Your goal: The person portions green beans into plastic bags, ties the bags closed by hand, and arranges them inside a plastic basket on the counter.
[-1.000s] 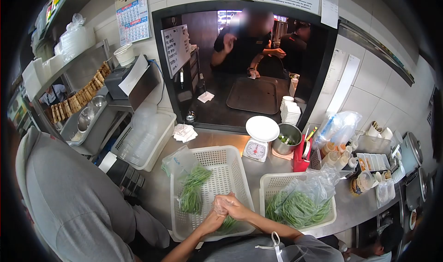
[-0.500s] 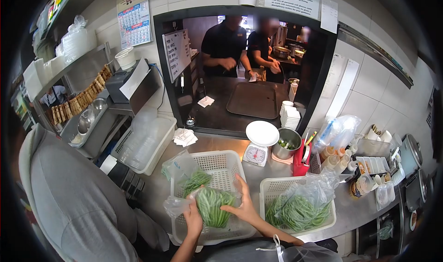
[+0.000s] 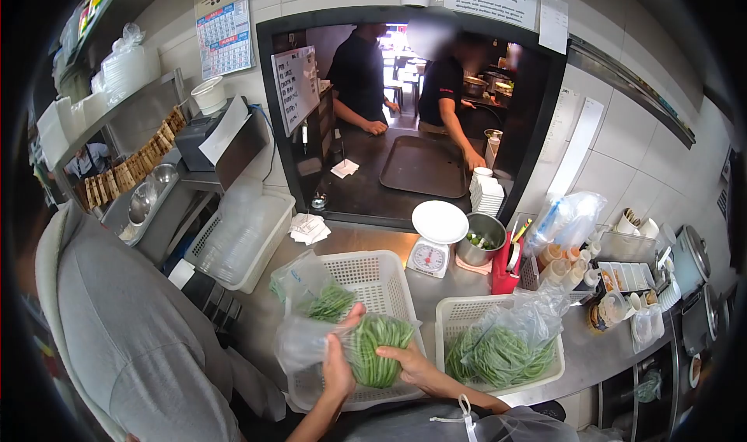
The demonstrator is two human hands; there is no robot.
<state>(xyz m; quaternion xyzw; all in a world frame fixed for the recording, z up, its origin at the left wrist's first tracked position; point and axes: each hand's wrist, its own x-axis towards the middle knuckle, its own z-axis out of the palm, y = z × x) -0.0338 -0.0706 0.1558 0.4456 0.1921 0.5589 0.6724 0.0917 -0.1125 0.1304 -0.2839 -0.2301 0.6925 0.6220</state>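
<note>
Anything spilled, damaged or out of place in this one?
Nothing looks spilled or damaged. Only the paper slips look untidy, loosely fanned on the counter near the window frame, edges misaligned. The bag of green beans in the left hand and right hand shows no visible tear.

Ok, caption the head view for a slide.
Left hand and right hand hold a clear bag of green beans over a white basket.
</note>
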